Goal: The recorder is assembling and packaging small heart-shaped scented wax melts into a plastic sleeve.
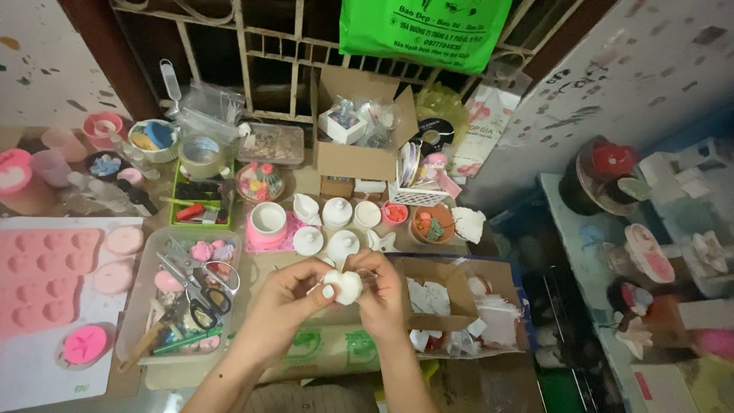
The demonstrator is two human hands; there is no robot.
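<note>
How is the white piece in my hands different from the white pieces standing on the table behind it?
The white piece is held off the table, pinched between the left hand and right hand; the white jars stand upright on the table, untouched. The held piece is partly hidden by fingers; the jars show whole, with knobbed lids. Both look plain, unpainted white.

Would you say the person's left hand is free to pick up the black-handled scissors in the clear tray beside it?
Probably not right now: the left hand and right hand are both gripping a small white figurine. The scissors lie uncovered on top in the clear tray, so nothing else blocks them.
</note>
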